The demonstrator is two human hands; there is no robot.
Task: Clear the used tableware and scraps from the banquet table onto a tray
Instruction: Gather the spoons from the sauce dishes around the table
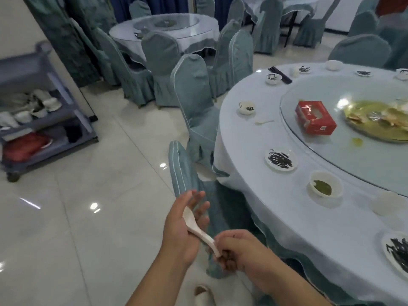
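Spoon: near, left of the banquet table, between both hands.
Right hand: pinches the handle end.
Left hand: fingers relaxed, palm under the bowl.
Handling: likely light, stiff, glaze-slick, breakable; grip the handle.

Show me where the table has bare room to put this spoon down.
Bare cloth lies at the near edge between the sauce bowl and the right-hand plate; also between the small dish and scrap plate. The turntable is crowded by box and platter.
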